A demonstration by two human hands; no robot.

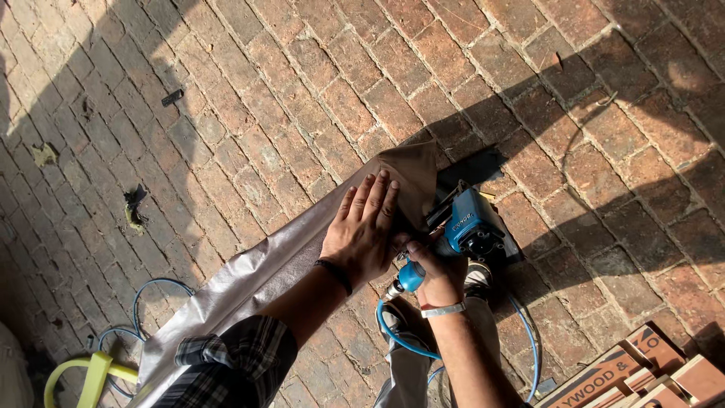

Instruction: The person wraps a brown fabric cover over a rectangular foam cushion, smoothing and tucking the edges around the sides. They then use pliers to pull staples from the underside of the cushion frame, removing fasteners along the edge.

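- Head camera is looking straight down at a brick floor (249, 83) with long shadows on it.
- A long strip of shiny grey-brown cloth (257, 264) is stretching from the bottom left up to the middle of the picture.
- The left hand (362, 227) is lying flat on the cloth near its top end, fingers spread out wide, pressing it down.
- The right hand (434, 276) is wrapping tightly around the handle of a blue air stapler (464, 227), just beside the left hand.
- The nose of the stapler is touching the edge of the cloth; I cannot tell what is lying under the cloth there.
- A blue hose (396, 332) is hanging from the bottom of the stapler and curling down by the legs.
- The step looks like pinning the cloth edge down with the stapler.
- The next move is calling for a flat, tight cloth, and fingers staying clear of the stapler's nose.
- A yellow bent pipe (87, 374) is sitting at the bottom left, and stacked boxes (642, 374) at the bottom right.
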